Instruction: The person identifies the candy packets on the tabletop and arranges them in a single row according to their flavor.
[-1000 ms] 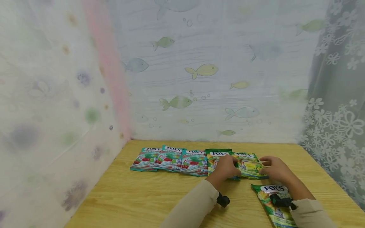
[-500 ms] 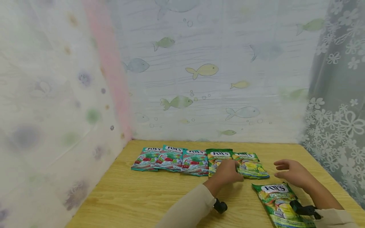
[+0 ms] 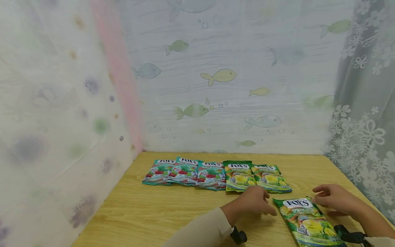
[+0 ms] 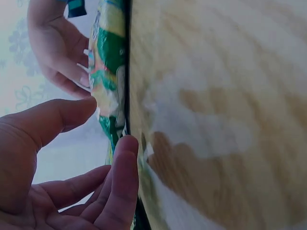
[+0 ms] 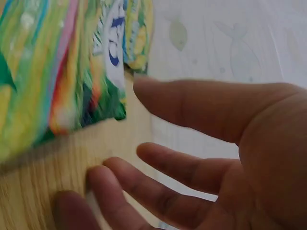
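Note:
A green and yellow candy bag (image 3: 307,221), labelled Fox's, lies at the front right of the table between my hands. My left hand (image 3: 254,201) is just left of its top edge, holding nothing. In the left wrist view, the thumb and fingers of the left hand (image 4: 72,158) are apart near the end of that candy bag (image 4: 108,72). To the bag's right hovers my right hand (image 3: 337,200), fingers spread and bent a little. The right wrist view has the right hand (image 5: 225,148) beside the bag (image 5: 62,67), with a gap between them.
At the back of the wooden table (image 3: 148,212) stretches a row of candy bags: several teal mint bags (image 3: 183,171) on the left, then a green bag (image 3: 240,175) and a second one (image 3: 270,178) on the right. A fish-print curtain (image 3: 228,103) hangs behind the table.
Both hands have left the green bags at the row's right end. The left hand came forward and right toward the front bag; the right hand moved right and nearer, beside that bag.

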### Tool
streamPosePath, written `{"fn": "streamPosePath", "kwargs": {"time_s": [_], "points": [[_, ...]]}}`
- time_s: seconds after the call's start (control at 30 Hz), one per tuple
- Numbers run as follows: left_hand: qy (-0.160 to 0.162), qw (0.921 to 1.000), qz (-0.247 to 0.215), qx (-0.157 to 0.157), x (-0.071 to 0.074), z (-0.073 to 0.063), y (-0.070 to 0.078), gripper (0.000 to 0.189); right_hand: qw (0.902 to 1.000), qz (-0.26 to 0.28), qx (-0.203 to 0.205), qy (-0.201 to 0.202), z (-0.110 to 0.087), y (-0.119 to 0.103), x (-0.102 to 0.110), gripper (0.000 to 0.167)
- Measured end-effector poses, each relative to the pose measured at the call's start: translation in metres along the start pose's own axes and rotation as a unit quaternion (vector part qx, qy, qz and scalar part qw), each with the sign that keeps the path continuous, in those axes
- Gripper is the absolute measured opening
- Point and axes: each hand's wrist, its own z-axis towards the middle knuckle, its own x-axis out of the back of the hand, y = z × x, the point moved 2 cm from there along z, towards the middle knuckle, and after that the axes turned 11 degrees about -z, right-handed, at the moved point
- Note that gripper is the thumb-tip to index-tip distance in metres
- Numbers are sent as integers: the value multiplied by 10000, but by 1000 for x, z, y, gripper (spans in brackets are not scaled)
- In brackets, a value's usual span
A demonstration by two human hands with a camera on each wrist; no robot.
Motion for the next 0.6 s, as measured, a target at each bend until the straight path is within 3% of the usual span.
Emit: {"fn": "streamPosePath", "kwargs": {"time_s": [0.07, 0.2, 0.3, 0.43, 0.6], "points": [[-220, 9997, -51, -57, -3, -3, 2, 47, 9996, 170, -8, -208, -4, 4, 2, 72], [-573, 9981, -197, -66, -10, -7, 4, 17, 9977, 465, -147, -464, -13, 10, 5, 75], [-744, 9964, -399, 24, -15, -11, 5, 28, 9969, 469, -381, -497, -17, 13, 5, 74], [-923, 9923, -805, 205, -22, -12, 6, 15, 9962, 343, -622, -503, -20, 12, 3, 70], [-1060, 9841, -1328, 524, -30, -13, 6, 34, 9955, 267, -687, -596, -21, 7, -3, 58]]}}
